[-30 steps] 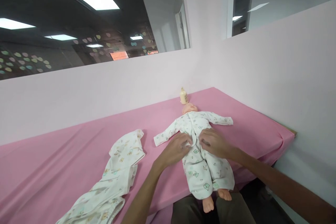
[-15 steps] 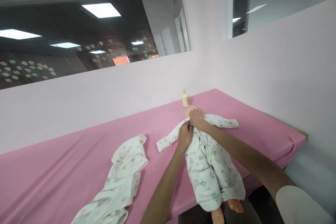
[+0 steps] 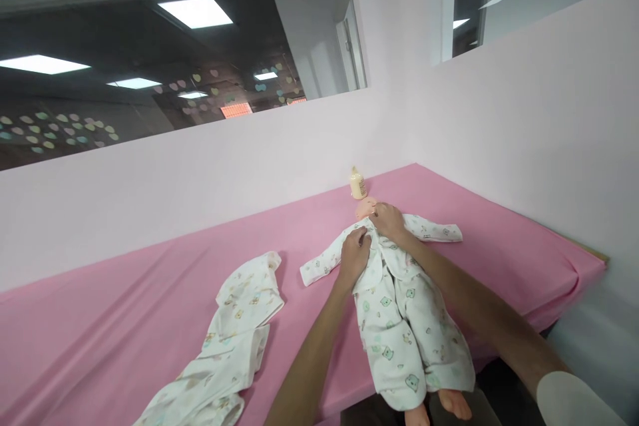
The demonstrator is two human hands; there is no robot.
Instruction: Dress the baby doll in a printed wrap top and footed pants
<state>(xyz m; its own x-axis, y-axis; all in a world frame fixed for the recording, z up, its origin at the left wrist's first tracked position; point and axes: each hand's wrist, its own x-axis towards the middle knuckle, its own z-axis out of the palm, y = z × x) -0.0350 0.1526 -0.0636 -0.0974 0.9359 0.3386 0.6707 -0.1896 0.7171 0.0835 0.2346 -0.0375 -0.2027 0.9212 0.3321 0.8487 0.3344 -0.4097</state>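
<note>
Head view: loose clothes are lying left on the surface. The left hand is half-curling at the chest of the top. The doll is already wearing trousers and top, feet overhanging the near edge; the top's lower front is seemingly lying unfastened. The right hand is curling below the doll's chin; whether either is gripping, one cannot tell.

Left hand up from doll's waist to chest, right hand to neckline

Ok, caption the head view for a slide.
A dressed doll lies on a pink sheet, left hand and right hand at the upper front of its top.
</note>
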